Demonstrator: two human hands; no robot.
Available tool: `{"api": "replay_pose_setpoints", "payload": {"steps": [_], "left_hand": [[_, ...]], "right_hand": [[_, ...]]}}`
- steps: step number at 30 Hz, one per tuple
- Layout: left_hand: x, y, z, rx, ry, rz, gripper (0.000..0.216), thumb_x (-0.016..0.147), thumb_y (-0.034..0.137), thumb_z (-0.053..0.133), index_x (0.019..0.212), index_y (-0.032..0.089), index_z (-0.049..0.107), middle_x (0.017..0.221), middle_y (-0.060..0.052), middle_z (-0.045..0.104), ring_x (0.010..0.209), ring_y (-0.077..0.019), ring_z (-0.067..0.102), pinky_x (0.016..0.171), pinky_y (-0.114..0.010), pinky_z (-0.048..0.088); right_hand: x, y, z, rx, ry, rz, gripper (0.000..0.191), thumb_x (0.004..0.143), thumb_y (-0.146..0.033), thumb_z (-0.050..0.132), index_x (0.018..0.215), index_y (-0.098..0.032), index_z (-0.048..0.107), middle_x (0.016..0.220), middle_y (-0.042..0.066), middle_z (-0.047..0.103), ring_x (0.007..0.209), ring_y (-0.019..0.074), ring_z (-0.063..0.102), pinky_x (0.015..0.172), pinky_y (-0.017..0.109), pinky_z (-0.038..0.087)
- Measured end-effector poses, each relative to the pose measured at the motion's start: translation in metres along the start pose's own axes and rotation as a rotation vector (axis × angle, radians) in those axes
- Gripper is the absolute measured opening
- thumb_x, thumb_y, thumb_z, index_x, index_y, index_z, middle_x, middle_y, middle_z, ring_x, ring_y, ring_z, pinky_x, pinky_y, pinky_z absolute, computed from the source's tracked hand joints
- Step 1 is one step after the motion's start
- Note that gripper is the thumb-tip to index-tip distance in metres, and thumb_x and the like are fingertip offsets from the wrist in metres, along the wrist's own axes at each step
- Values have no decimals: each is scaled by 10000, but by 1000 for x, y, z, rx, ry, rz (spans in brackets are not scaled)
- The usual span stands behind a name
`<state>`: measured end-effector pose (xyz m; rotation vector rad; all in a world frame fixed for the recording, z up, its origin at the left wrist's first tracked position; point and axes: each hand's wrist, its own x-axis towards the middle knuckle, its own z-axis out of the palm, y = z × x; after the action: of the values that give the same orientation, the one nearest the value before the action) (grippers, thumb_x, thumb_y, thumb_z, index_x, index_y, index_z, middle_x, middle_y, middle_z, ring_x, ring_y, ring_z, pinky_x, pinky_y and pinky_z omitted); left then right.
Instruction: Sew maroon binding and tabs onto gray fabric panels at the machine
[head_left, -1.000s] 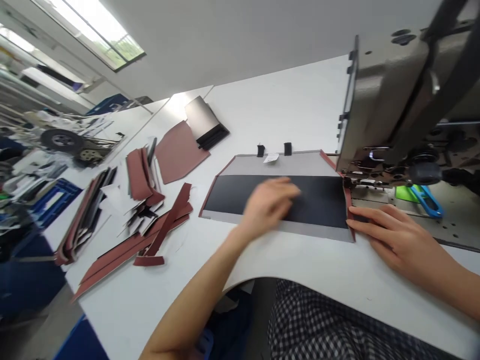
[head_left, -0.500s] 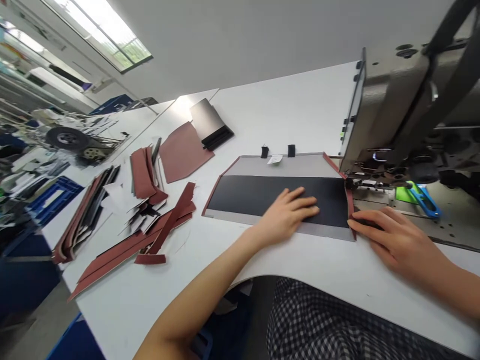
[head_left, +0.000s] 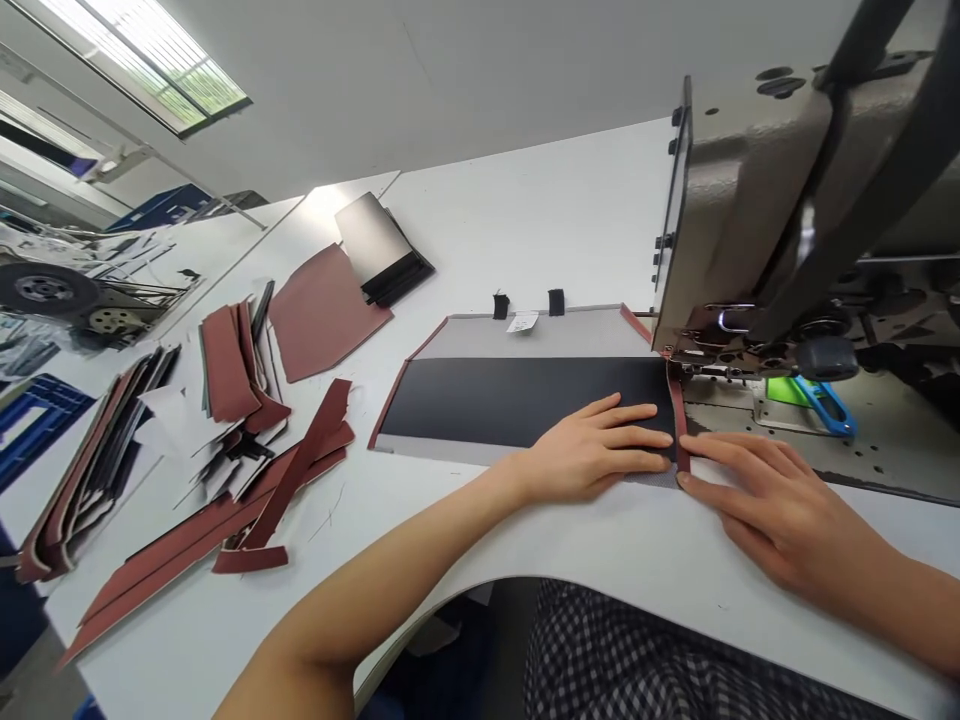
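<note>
A flat grey panel (head_left: 480, 340) with a black band (head_left: 487, 395) across it lies on the table, its right side under the sewing machine head (head_left: 720, 230). A red edging strip (head_left: 678, 405) runs down that side from the presser foot area. My left hand (head_left: 592, 450) rests flat on the black band, fingers spread toward the strip. At the strip's lower end, my right hand (head_left: 772, 500) pinches the edging between thumb and fingertips. Two black tabs (head_left: 556, 302) and a white label (head_left: 523, 322) show at the panel's far edge.
Red strips (head_left: 292, 480) and offcuts lie in a heap at the left. Behind them are a red-brown sheet (head_left: 322, 310) and a stack of dark pieces (head_left: 379, 245). Blue thread snips (head_left: 825, 405) lie on the machine bed (head_left: 885, 450).
My left hand has slid right along the panel, closer to the edging. My right hand stays at the strip's lower end. The whole view has shifted, moving the scene leftward.
</note>
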<state>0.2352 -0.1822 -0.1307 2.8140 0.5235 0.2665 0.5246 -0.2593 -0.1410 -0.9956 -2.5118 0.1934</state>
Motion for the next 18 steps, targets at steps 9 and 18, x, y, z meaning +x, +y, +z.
{"api": "replay_pose_setpoints", "payload": {"steps": [9,18], "left_hand": [[17,-33,-7,-14,10,3,410,1017,129,459,1337,305,646,1513,33,583,1539,-198,373,1310,-445,232],[39,-66,-15,-12,-21,-5,413,1036,152,430,1352,304,649,1509,-4,587,1529,-213,390,1302,-452,253]], "right_hand": [[28,18,1,-68,49,29,385,975,-148,474,1218,-288,737,1414,48,622,1238,283,581,996,466,466],[45,33,9,-66,65,135,377,982,-171,471,1260,-240,717,1350,73,629,1189,253,596,999,400,488]]}}
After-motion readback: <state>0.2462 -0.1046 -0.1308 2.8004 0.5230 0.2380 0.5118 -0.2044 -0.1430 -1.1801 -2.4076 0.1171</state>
